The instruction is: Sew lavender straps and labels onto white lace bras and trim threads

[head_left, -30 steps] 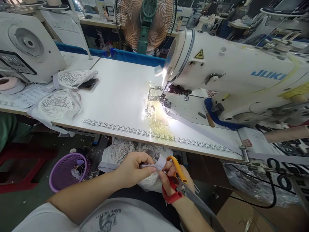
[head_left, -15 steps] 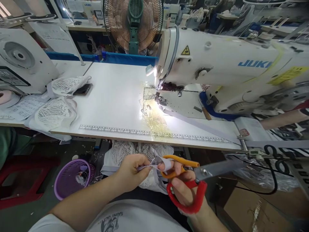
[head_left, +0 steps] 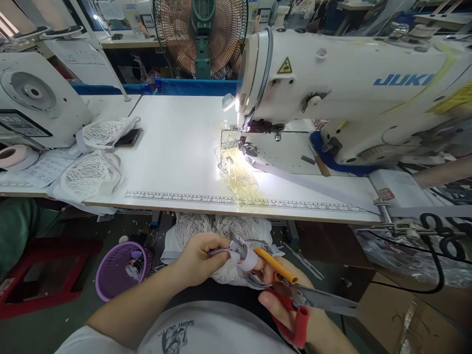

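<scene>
one pair of scissors [head_left: 301,298] — orange-and-red-handled, grey-bladed

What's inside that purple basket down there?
Inside the purple basket are crumpled whitish scraps and a small purple piece, bunched toward its right side. Whatever lies beneath them is covered, so I can't tell.

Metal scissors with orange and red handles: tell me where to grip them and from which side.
I'd grip the orange handle and red handle, coming from the person's near side: the grey metal blades point off to the right, so that approach should avoid them. The bare right hand holds the scissors at the handles.
</scene>
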The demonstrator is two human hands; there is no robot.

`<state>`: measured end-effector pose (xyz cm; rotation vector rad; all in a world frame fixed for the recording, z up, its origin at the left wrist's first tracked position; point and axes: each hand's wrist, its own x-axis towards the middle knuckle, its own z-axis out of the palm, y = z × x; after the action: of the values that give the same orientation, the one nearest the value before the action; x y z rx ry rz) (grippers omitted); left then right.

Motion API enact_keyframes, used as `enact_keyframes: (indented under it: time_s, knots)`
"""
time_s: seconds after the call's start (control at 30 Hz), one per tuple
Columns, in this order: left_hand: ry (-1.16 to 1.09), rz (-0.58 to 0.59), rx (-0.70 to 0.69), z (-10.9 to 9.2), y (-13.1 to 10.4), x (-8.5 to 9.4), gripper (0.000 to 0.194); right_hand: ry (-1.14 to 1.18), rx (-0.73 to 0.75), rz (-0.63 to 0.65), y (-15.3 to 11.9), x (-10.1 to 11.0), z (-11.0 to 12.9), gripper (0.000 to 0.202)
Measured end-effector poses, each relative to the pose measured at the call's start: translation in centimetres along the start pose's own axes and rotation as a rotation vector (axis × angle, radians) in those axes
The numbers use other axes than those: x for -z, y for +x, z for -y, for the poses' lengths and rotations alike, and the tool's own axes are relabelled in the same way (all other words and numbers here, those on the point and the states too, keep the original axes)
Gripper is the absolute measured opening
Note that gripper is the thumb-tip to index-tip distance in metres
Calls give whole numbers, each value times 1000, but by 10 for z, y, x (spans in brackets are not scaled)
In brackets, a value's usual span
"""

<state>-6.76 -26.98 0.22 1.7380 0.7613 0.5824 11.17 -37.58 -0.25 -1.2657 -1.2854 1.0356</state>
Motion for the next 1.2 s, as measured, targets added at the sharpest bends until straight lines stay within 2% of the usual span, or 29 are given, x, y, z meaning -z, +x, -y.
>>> enact_keyframes:
  time_s: [0.1, 0.2, 0.27, 0.33, 0.43, 0.5, 0.57, 0.7, 0.77, 0.83, 0.9, 1.0, 1.07, 1.13, 1.2]
  knots:
    - [11, 39, -159, -1, 0, 5, 9, 5, 28, 209, 5, 26, 9, 16]
    - [-36, 165, -164, -4, 0, 8, 8, -62, 29, 207, 22, 50, 19, 21]
    - [-63, 237, -111, -6, 0, 10, 8, -66, 41, 182, 38, 56, 22, 23]
    - [-111, 283, -57, -8, 1, 10, 8, 8, 43, 238, 54, 51, 19, 27]
    - [-155, 301, 17, -11, 1, 13, 8, 154, -25, 468, 73, 31, 9, 31]
    - [-127, 295, 73, -13, 1, 16, 9, 137, -59, 572, 78, 18, 3, 30]
    - [-86, 287, 145, -14, 0, 18, 8, 26, -67, 534, 77, 9, 0, 26]
    - [-2, 210, 240, -9, -1, 19, 5, -223, -6, 209, 57, 6, -2, 14]
    - [32, 148, 235, -5, -1, 18, 4, -281, 76, 164, 42, 5, -2, 9]
    - [12, 113, 228, 0, 0, 18, 5, -277, 120, 189, 28, 1, 0, 15]
    - [-65, 120, 209, 4, 1, 19, 7, -197, 73, 249, 17, -6, 2, 18]
    - [-246, 228, 116, 11, 3, 22, 5, 68, -114, 422, 10, -12, 3, 13]
    - [-391, 312, 57, 18, 4, 24, 9, 160, -213, 487, 10, -11, 2, 17]
    - [-516, 358, 26, 25, 4, 24, 14, 21, -249, 498, 14, -4, -1, 23]
    - [-601, 381, 5, 31, 4, 23, 17, -267, -257, 500, 19, 3, -3, 27]
